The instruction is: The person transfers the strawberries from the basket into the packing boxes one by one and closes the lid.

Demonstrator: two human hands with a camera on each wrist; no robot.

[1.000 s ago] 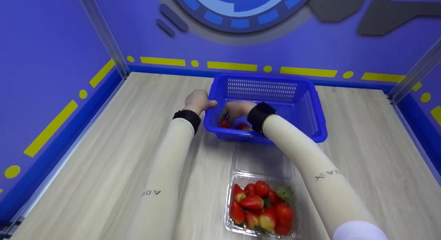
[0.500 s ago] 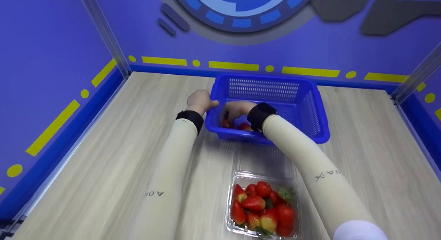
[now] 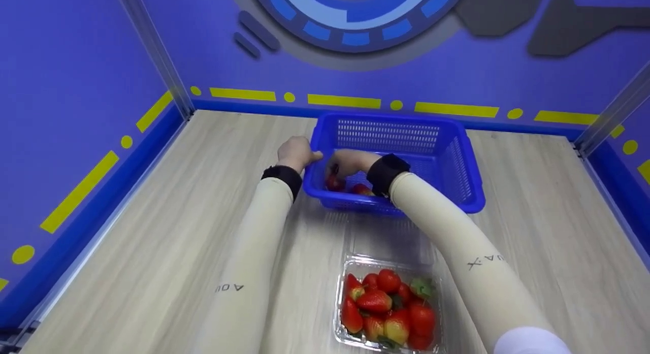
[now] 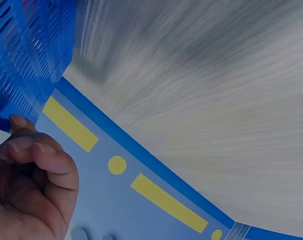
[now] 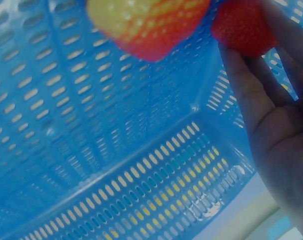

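A blue plastic basket point(image 3: 472, 166) with slotted walls stands at the back of the table. My left hand point(image 3: 295, 153) holds its left rim, thumb over the edge; in the left wrist view the fingers point(image 4: 56, 165) curl beside the basket wall. Inside the basket, at the left end, my right hand point(image 3: 350, 162) reaches down and pinches a red strawberry point(image 5: 244, 27) between thumb and fingers. A second strawberry point(image 3: 361, 189), partly pale in the right wrist view, lies just to the right of it. The basket's front wall and my right wrist hide part of the inside.
Nearer to me is a clear plastic punnet point(image 3: 338, 298) holding several strawberries point(image 3: 375, 300), its transparent lid point(image 3: 388, 237) folded back towards the basket. Blue panels point(image 3: 228, 59) with yellow marks wall the wooden table point(image 3: 203, 191) at the back and both sides.
The head view shifts slightly. Both hands keep their places, the left at the basket rim and the right at the strawberry inside.
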